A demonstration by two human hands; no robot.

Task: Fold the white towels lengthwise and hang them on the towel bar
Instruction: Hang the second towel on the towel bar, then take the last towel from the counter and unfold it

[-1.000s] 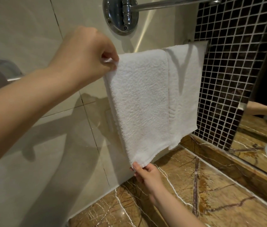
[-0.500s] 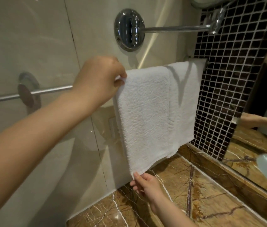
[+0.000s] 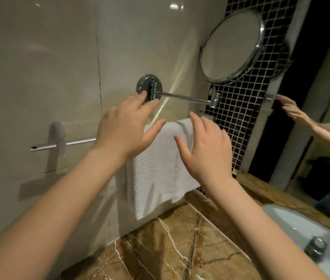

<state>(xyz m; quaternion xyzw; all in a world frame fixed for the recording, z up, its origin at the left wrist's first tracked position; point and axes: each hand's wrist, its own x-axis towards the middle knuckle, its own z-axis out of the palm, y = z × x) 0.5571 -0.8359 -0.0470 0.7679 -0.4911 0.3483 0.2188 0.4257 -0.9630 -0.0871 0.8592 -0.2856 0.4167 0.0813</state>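
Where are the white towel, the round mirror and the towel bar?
white towel [image 3: 156,174]: head view, its front face.
round mirror [image 3: 231,47]: head view, its glass.
towel bar [image 3: 79,141]: head view, its bare left part.

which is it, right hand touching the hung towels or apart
Cannot tell: in head view the right hand overlaps the hung towels; neither contact nor gap shows.

The left hand no longer pinches the upper corner of the white terry towel; its fingers are now spread in front of the towel's top edge. The right hand is off the lower corner and raised beside the left, fingers straight. The towel hangs free.
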